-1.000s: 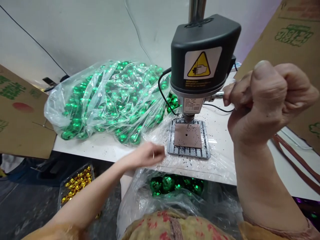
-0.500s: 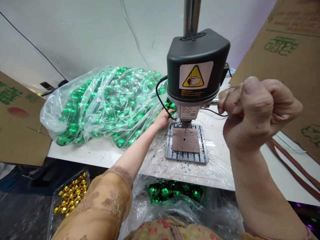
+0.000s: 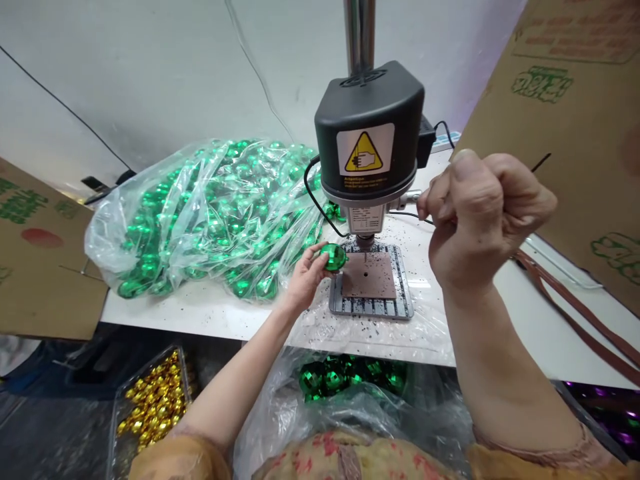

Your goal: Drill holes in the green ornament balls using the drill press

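Observation:
Between the fingertips of my left hand [image 3: 306,279] is a shiny green faceted ball [image 3: 333,257], held just left of the drill bit and over the left edge of the base plate. My right hand [image 3: 483,217] is closed in a fist at the end of the metal feed handle [image 3: 411,198] on the right side of the drill press [image 3: 371,140]; the grip itself is hidden by the fingers. Under the chuck [image 3: 366,241], a brown square board [image 3: 377,283] with a small dark hole lies on the slotted metal base [image 3: 403,308].
A clear plastic bag [image 3: 200,227] full of green balls lies left of the press. Below the table edge, more green balls [image 3: 335,373] sit in plastic. A tub of gold balls [image 3: 155,400] stands lower left. Cardboard boxes [image 3: 45,267] flank both sides. Dark shavings dot the table [image 3: 225,320].
My left hand has come back from behind the press, beside the bag, bringing a green ball near the chuck. My right hand stays closed at the handle. The view has shifted slightly.

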The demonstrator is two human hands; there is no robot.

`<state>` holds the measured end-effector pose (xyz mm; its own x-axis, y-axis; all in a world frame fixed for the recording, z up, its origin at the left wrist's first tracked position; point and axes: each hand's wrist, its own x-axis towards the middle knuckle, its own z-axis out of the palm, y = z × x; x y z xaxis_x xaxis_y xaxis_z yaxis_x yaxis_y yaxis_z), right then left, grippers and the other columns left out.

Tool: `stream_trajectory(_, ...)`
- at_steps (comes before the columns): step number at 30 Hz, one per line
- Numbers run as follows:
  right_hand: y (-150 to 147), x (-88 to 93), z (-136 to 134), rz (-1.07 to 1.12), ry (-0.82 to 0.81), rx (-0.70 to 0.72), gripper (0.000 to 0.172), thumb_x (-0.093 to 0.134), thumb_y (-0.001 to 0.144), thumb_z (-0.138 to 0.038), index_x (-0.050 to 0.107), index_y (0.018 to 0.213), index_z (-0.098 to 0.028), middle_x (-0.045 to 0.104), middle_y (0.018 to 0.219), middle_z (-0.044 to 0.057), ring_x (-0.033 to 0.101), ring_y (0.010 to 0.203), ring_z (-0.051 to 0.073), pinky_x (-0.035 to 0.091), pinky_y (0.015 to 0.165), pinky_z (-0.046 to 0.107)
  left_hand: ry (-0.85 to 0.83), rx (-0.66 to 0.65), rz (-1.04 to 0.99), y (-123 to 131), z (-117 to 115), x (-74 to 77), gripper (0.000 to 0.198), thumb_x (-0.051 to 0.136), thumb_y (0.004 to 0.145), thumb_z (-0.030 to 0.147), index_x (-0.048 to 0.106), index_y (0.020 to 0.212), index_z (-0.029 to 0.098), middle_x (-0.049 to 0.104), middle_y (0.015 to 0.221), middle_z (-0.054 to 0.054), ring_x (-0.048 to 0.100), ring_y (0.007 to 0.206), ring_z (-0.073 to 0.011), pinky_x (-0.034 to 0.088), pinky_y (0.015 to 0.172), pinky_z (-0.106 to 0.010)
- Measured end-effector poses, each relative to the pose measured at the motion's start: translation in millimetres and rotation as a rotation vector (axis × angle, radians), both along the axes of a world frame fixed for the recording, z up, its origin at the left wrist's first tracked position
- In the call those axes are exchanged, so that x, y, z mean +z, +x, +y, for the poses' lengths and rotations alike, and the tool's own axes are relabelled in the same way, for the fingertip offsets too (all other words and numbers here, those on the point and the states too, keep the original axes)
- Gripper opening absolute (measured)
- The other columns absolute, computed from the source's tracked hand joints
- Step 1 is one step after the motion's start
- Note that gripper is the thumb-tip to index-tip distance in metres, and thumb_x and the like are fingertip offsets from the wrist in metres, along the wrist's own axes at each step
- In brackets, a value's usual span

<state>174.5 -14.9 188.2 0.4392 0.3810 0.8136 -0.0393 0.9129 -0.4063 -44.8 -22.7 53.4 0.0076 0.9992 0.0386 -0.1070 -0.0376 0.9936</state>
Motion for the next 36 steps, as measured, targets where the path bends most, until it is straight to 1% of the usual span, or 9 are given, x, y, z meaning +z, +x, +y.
stream_trajectory(3,0.4,0.2,-1.6,-0.028,-0.022,-0.008,0.048,0.068,0.092,-0.033,0.038,0.057,-0.023,0.030,0.048,-0.006,0.035,0.043,0.009,0.029,0.045,0.033,0.008,-0.035,0.065,15.5,-3.2,-6.1,0.063,0.083,0.079,0.057,0.065,0.126,0.020,0.074,0.103,-0.006,0.069,0.083,-0.0162,0.052,0.066,-0.025)
stream_trajectory(8,2.5,-2.0,-1.3,-0.115,-0.070,-0.068,0.051,0.062,0.095,-0.044,0.032,0.059,-0.023,0.029,0.048,-0.004,0.034,0.045,0.012,0.029,0.046,0.034,0.127,-0.103,0.196,22.7,6.0,-18.8,0.062,0.086,0.077,0.053,0.067,0.125,0.019,0.075,0.110,-0.008,0.070,0.099,-0.0204,0.056,0.088,-0.032)
stream_trajectory(13,2.7,-2.2,-2.5,-0.087,-0.073,-0.011,0.052,0.065,0.094,-0.040,0.033,0.058,-0.022,0.031,0.049,-0.004,0.034,0.044,0.010,0.027,0.047,0.034,0.155,-0.193,0.377,24.0,8.4,-23.6,0.059,0.082,0.083,0.046,0.066,0.132,0.019,0.075,0.112,-0.009,0.071,0.089,-0.0194,0.058,0.081,-0.033)
stream_trajectory(18,1.5,-1.1,-4.9,-0.075,-0.076,-0.005,0.053,0.066,0.094,-0.041,0.033,0.057,-0.023,0.030,0.049,-0.005,0.033,0.044,0.011,0.026,0.047,0.035,0.222,-0.113,0.598,34.7,4.9,-17.7,0.054,0.085,0.078,0.039,0.069,0.126,0.020,0.073,0.097,-0.004,0.062,0.073,-0.0147,0.052,0.066,-0.028)
stream_trajectory(22,1.8,-0.1,-4.0,-0.066,-0.060,0.026,0.052,0.067,0.093,-0.036,0.034,0.056,-0.022,0.031,0.048,-0.005,0.033,0.043,0.010,0.024,0.047,0.035,0.297,-0.032,0.679,48.0,2.8,-19.6,0.050,0.085,0.078,0.034,0.069,0.124,0.021,0.074,0.109,-0.007,0.068,0.091,-0.0208,0.057,0.080,-0.033)
stream_trajectory(25,2.4,3.9,-2.8,-0.063,-0.069,0.048,0.051,0.068,0.092,-0.038,0.035,0.056,-0.022,0.030,0.048,-0.005,0.032,0.043,0.010,0.025,0.047,0.035,0.327,0.001,0.695,55.2,2.0,-25.8,0.051,0.086,0.078,0.030,0.068,0.126,0.022,0.074,0.116,-0.008,0.068,0.110,-0.0266,0.057,0.096,-0.041)
stream_trajectory(27,2.7,7.7,-2.8,-0.072,-0.113,0.043,0.053,0.069,0.091,-0.046,0.035,0.056,-0.023,0.031,0.048,-0.005,0.032,0.044,0.011,0.027,0.047,0.035,0.322,-0.003,0.666,57.8,1.4,-29.7,0.052,0.084,0.080,0.029,0.066,0.128,0.022,0.073,0.120,-0.009,0.068,0.114,-0.0270,0.056,0.101,-0.043)
stream_trajectory(32,2.6,9.8,-4.5,-0.082,-0.170,0.008,0.057,0.068,0.089,-0.055,0.033,0.056,-0.024,0.031,0.049,-0.004,0.032,0.045,0.011,0.030,0.048,0.036,0.295,-0.025,0.617,58.9,-0.4,-32.6,0.054,0.083,0.081,0.030,0.064,0.131,0.022,0.073,0.125,-0.009,0.069,0.116,-0.0270,0.056,0.102,-0.043)
stream_trajectory(36,1.8,-1.1,-3.4,-0.098,-0.098,-0.035,0.054,0.064,0.094,-0.045,0.032,0.057,-0.022,0.027,0.049,-0.004,0.030,0.045,0.010,0.028,0.047,0.034,0.291,-0.026,0.591,59.2,-1.3,-31.1,0.053,0.083,0.081,0.031,0.064,0.130,0.021,0.073,0.125,-0.010,0.069,0.116,-0.0275,0.055,0.103,-0.044)
